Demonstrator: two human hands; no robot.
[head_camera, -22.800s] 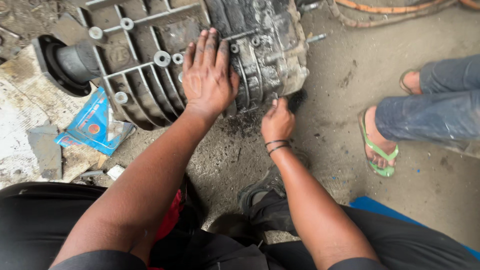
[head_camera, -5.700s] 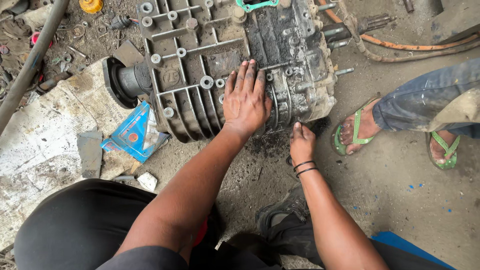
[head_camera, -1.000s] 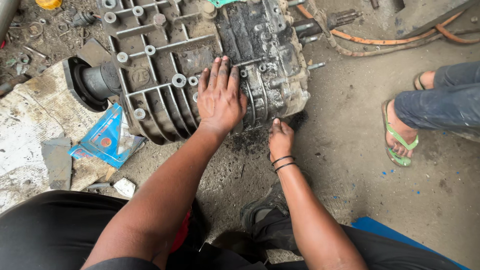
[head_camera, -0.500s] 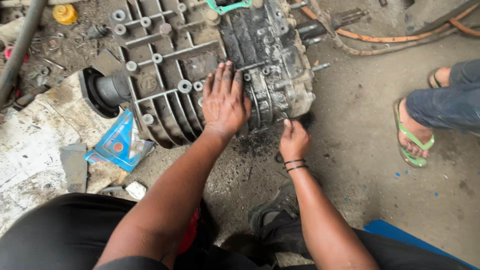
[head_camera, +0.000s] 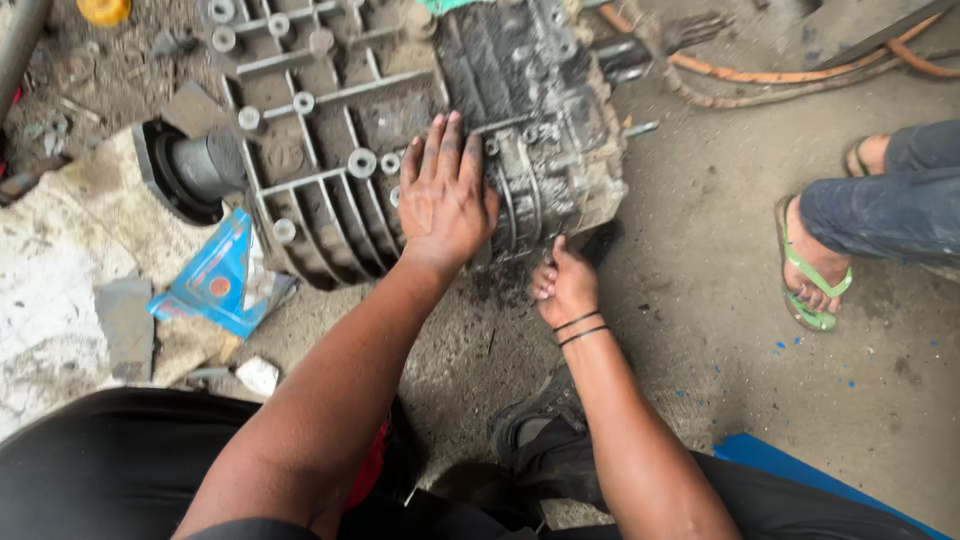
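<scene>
My left hand (head_camera: 445, 200) lies flat and spread on the ribbed side of a greasy gearbox (head_camera: 400, 130) resting on a dirty concrete floor (head_camera: 700, 400), fingers pointing away from me, palm pressing down. My right hand (head_camera: 565, 288), two black bands (head_camera: 580, 328) at the wrist, is curled at the casing's lower edge, just right of and below my left; whether its fingers pinch something small I cannot tell, since they are tucked under.

To do this well, I judge the left palm should keep steady weight on the casing so it does not rock while the right works the underside by feel.

Left of my hands a torn blue packet (head_camera: 215, 280) lies beside the gearbox's round opening. Beyond the casing, orange hoses (head_camera: 760, 75) trail over the floor. Well to my right, another person's foot in a green sandal (head_camera: 812, 275) rests on the concrete. The floor around is stained and dusty.
</scene>
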